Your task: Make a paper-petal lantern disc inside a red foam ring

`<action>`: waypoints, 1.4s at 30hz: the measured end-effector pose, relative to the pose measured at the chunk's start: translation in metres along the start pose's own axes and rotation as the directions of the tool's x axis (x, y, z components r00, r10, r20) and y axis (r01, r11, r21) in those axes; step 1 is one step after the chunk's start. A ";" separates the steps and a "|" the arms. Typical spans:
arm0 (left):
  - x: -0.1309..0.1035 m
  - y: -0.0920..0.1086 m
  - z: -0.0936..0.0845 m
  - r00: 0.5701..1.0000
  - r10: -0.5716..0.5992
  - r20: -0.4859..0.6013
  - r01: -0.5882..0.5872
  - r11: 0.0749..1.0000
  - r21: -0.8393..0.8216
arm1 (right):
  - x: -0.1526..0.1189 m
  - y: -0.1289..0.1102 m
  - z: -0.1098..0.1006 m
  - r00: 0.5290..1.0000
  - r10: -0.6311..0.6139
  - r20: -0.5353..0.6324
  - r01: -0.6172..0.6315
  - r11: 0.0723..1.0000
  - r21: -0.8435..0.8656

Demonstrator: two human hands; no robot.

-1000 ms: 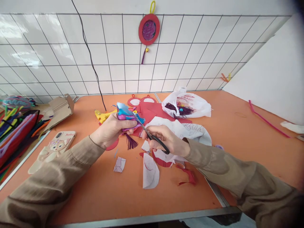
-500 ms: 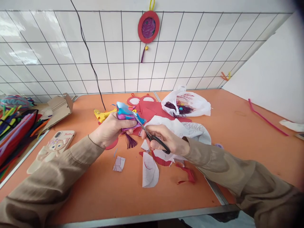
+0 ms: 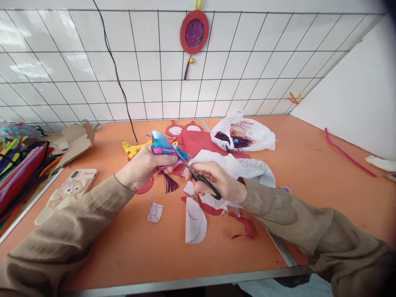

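Observation:
My left hand (image 3: 145, 163) is closed around a shiny blue and purple piece (image 3: 162, 144), thin like film or fabric; its exact kind I cannot make out. In my right hand (image 3: 213, 179) are scissors (image 3: 206, 185) with black handles, fingers wrapped round the loops. The blades point up and left and meet the right edge of the blue and purple piece. A dark purple tassel (image 3: 170, 182) shows just below my left hand. White sheet material with drawn lines (image 3: 216, 161) lies under and beyond my right hand.
Behind the hands are a yellow glue gun (image 3: 133, 149), red sheets (image 3: 198, 142) and a white plastic bag (image 3: 256, 138). Nearer lie paper scraps (image 3: 196, 222) and a red scrap (image 3: 246, 228). Left are a phone (image 3: 72, 187) and pipe cleaners (image 3: 21, 177). A red round ornament (image 3: 194, 32) hangs on the tiled wall.
Both hands, the scissors and the blue and purple piece keep almost the same positions. The camera view has shifted very slightly.

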State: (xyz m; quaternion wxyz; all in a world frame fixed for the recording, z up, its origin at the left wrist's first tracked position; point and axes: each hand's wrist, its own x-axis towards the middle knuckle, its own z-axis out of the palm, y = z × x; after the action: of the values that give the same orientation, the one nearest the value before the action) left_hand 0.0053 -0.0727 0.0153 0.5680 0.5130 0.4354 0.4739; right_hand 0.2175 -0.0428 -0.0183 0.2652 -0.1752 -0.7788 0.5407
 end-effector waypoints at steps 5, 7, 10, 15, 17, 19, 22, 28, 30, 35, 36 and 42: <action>0.000 0.001 -0.001 1.000 -0.027 0.003 0.027 1.000 0.003 | 0.000 -0.001 -0.001 1.000 -0.005 0.003 0.005 1.000 -0.016; 0.000 0.002 -0.001 0.999 -0.037 0.002 0.037 0.999 0.004 | 0.000 -0.001 0.000 1.000 -0.009 0.004 0.009 1.000 -0.013; 0.000 0.003 -0.001 0.999 -0.048 0.004 0.048 0.999 0.005 | -0.001 -0.001 0.000 1.000 -0.001 0.000 0.001 1.000 -0.018; 0.000 0.005 -0.002 0.998 -0.063 0.006 0.063 0.998 0.009 | -0.001 0.000 0.001 1.000 0.012 -0.009 -0.013 1.000 -0.018; 0.000 0.005 -0.002 0.998 -0.067 0.007 0.067 0.998 0.004 | -0.001 0.001 0.002 1.000 0.007 -0.010 -0.007 1.000 -0.005; 0.000 0.005 -0.003 0.997 -0.070 0.012 0.070 0.998 -0.003 | -0.002 0.001 0.003 1.000 0.009 -0.010 -0.009 1.000 0.014; 0.000 0.005 -0.003 0.997 -0.077 0.023 0.078 0.997 -0.019 | -0.002 0.001 0.004 0.999 0.032 -0.016 -0.031 0.999 0.044; 0.001 0.008 -0.003 0.996 -0.069 0.062 0.072 0.996 -0.056 | -0.003 0.002 0.005 0.999 0.053 -0.010 -0.052 0.996 0.069; 0.001 0.008 -0.005 0.995 -0.055 0.084 0.059 0.997 -0.048 | -0.003 0.002 0.005 0.998 0.056 -0.007 -0.055 0.996 0.067; 0.001 0.009 -0.010 0.994 -0.070 0.084 0.072 0.997 -0.023 | -0.003 0.004 0.004 0.999 0.041 -0.015 -0.041 0.998 0.058; 0.002 0.009 -0.010 0.994 -0.081 0.070 0.083 0.996 -0.029 | -0.003 0.005 0.004 0.999 0.036 -0.015 -0.035 0.998 0.056; 0.003 0.009 -0.006 0.996 -0.067 -0.067 0.058 0.991 -0.119 | -0.003 0.005 0.003 0.999 0.031 -0.022 -0.030 0.999 0.042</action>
State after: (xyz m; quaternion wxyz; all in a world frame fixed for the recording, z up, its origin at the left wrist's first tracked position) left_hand -0.0014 -0.0686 0.0233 0.5958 0.4480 0.4427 0.4983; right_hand 0.2180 -0.0446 -0.0245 0.2695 -0.1875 -0.7615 0.5589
